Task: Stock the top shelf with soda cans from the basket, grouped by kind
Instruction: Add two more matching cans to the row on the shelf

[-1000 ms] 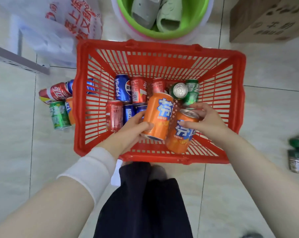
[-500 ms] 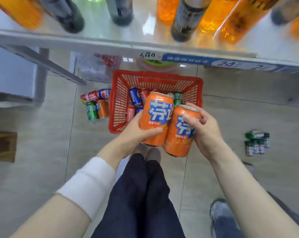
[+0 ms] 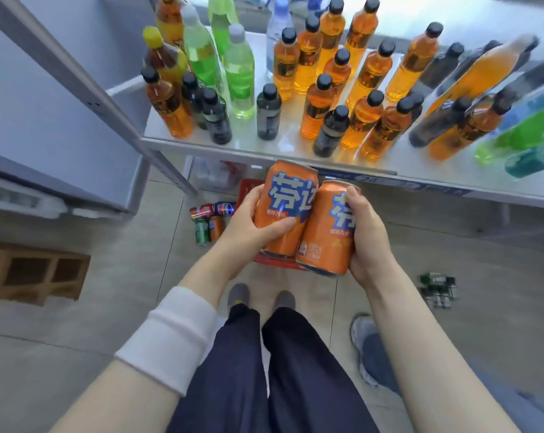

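Both cans have come up from basket level to just below the shelf lip. Your left hand (image 3: 249, 226) grips the left orange can (image 3: 283, 207), your right hand (image 3: 367, 242) grips the right orange can (image 3: 327, 232), and the cans are touching. The red basket (image 3: 249, 187) sits underneath, mostly hidden. Beyond it, the shelf (image 3: 220, 150) is packed with bottles (image 3: 314, 110), with only a thin bare strip along the front.

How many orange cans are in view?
3 orange cans: left hand holds one, right hand holds one, one lies on the floor beside the basket; others may be hidden.

Bright, even light — glare on shelf (image 3: 264, 145); edges warped, blurred.
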Demonstrator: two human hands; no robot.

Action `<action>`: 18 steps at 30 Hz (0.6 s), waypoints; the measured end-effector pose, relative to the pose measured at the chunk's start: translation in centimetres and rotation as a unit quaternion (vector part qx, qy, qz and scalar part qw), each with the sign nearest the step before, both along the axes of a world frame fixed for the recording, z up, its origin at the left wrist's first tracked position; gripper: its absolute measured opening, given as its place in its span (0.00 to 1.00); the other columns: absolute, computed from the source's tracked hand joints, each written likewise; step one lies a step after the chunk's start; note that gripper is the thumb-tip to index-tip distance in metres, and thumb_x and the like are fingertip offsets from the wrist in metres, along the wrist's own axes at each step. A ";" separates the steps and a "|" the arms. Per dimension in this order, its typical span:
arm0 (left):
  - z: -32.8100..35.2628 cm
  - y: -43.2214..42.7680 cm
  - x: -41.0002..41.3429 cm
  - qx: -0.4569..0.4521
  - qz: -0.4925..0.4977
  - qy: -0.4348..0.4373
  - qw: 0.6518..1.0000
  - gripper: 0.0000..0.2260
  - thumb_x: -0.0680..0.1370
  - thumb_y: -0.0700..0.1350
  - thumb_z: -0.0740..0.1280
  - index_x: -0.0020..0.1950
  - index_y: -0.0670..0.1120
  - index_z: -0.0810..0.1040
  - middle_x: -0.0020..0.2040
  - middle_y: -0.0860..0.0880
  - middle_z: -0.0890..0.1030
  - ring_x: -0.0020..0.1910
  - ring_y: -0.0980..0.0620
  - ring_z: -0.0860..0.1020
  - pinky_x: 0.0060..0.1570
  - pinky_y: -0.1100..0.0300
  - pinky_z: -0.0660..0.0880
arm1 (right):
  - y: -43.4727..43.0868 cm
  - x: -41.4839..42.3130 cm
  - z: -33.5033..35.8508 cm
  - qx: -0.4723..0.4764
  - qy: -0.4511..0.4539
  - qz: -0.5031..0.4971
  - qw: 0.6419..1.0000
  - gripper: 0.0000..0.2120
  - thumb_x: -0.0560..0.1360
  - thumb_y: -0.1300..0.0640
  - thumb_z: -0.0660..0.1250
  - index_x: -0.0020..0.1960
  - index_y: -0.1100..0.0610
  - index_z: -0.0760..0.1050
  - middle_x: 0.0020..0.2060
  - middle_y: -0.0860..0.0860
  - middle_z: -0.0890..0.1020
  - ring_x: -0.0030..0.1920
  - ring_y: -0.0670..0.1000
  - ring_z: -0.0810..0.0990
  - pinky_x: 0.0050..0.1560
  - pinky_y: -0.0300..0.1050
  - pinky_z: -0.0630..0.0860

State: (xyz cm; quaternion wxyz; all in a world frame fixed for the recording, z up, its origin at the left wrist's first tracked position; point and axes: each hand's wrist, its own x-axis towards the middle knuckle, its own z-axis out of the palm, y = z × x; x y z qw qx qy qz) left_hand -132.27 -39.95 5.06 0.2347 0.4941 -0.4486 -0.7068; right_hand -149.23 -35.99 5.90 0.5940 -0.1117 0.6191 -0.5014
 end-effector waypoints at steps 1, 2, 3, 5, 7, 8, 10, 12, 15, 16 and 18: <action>1.1 -0.2 0.5 -0.011 0.003 0.001 1.000 0.34 0.60 0.56 0.74 0.64 0.56 0.67 0.56 0.54 0.79 0.52 0.57 0.80 0.46 0.60 0.78 | -0.1 0.4 1.1 -0.009 0.006 0.011 1.000 0.26 0.73 0.45 0.64 0.67 0.57 0.68 0.56 0.57 0.81 0.52 0.55 0.82 0.50 0.55 0.80; 2.1 -0.5 1.0 -0.019 0.005 0.005 1.000 0.33 0.61 0.55 0.74 0.63 0.56 0.67 0.56 0.54 0.79 0.52 0.58 0.80 0.45 0.62 0.78 | -0.3 0.8 2.2 -0.023 0.009 0.021 0.999 0.31 0.69 0.43 0.67 0.67 0.57 0.68 0.56 0.57 0.81 0.52 0.55 0.82 0.47 0.53 0.81; 3.1 -0.7 1.5 -0.025 0.004 0.012 1.000 0.31 0.63 0.53 0.74 0.63 0.57 0.67 0.55 0.55 0.79 0.51 0.59 0.80 0.44 0.63 0.78 | -0.6 1.3 3.3 -0.038 0.012 0.029 0.999 0.37 0.63 0.40 0.71 0.66 0.58 0.68 0.55 0.57 0.81 0.51 0.55 0.82 0.44 0.51 0.81; 5.0 -1.3 2.4 -0.043 0.002 0.021 0.999 0.25 0.64 0.51 0.72 0.59 0.59 0.68 0.54 0.56 0.79 0.50 0.60 0.80 0.43 0.64 0.78 | -1.2 2.4 5.5 -0.060 0.028 0.043 0.997 0.46 0.52 0.35 0.77 0.63 0.58 0.70 0.52 0.56 0.83 0.50 0.55 0.83 0.42 0.49 0.80; 7.0 -2.0 3.4 -0.069 0.007 0.030 0.997 0.24 0.65 0.50 0.74 0.57 0.58 0.69 0.53 0.55 0.80 0.48 0.60 0.81 0.43 0.65 0.78 | -1.9 3.5 7.7 -0.085 0.045 0.053 0.994 0.49 0.48 0.34 0.78 0.61 0.59 0.72 0.51 0.57 0.83 0.49 0.56 0.83 0.42 0.49 0.80; 7.9 -2.4 3.9 -0.083 0.011 0.035 0.996 0.26 0.65 0.49 0.76 0.57 0.57 0.69 0.53 0.54 0.80 0.48 0.60 0.81 0.42 0.65 0.78 | -2.2 4.0 8.8 -0.099 0.051 0.056 0.992 0.49 0.48 0.33 0.77 0.61 0.59 0.72 0.51 0.57 0.83 0.49 0.56 0.83 0.42 0.48 0.80; 10.0 -3.4 4.8 -0.111 0.014 0.041 0.993 0.27 0.64 0.50 0.77 0.59 0.56 0.69 0.53 0.54 0.80 0.48 0.60 0.81 0.43 0.65 0.78 | -3.0 5.1 11.0 -0.132 0.060 0.056 0.988 0.47 0.49 0.34 0.77 0.60 0.60 0.73 0.50 0.57 0.83 0.48 0.56 0.83 0.40 0.46 0.80; 12.1 -4.7 5.5 -0.147 0.012 0.049 0.988 0.26 0.64 0.50 0.76 0.58 0.57 0.69 0.54 0.54 0.80 0.50 0.59 0.81 0.45 0.63 0.78 | -3.9 5.9 13.2 -0.166 0.071 0.053 0.982 0.45 0.50 0.34 0.77 0.59 0.59 0.73 0.49 0.57 0.84 0.47 0.56 0.84 0.38 0.44 0.80; 14.8 -6.6 6.4 -0.189 0.010 0.059 0.980 0.27 0.62 0.53 0.75 0.58 0.59 0.69 0.53 0.54 0.80 0.50 0.59 0.81 0.45 0.64 0.78 | -5.4 6.8 16.2 -0.207 0.091 0.059 0.972 0.37 0.56 0.38 0.77 0.57 0.59 0.73 0.46 0.55 0.84 0.44 0.54 0.84 0.36 0.42 0.79; 15.7 -7.3 6.6 -0.199 0.013 0.061 0.978 0.28 0.61 0.54 0.75 0.57 0.59 0.69 0.53 0.54 0.81 0.50 0.59 0.81 0.45 0.63 0.78 | -6.0 7.0 17.2 -0.219 0.095 0.059 0.969 0.35 0.57 0.39 0.77 0.56 0.58 0.73 0.44 0.55 0.85 0.43 0.53 0.85 0.35 0.42 0.79; 17.2 -8.4 6.8 -0.219 0.018 0.062 0.974 0.31 0.58 0.59 0.75 0.59 0.60 0.69 0.53 0.55 0.81 0.51 0.59 0.80 0.48 0.61 0.78 | -7.0 7.3 18.9 -0.240 0.109 0.059 0.963 0.39 0.53 0.36 0.77 0.55 0.58 0.73 0.44 0.54 0.85 0.43 0.53 0.85 0.35 0.42 0.79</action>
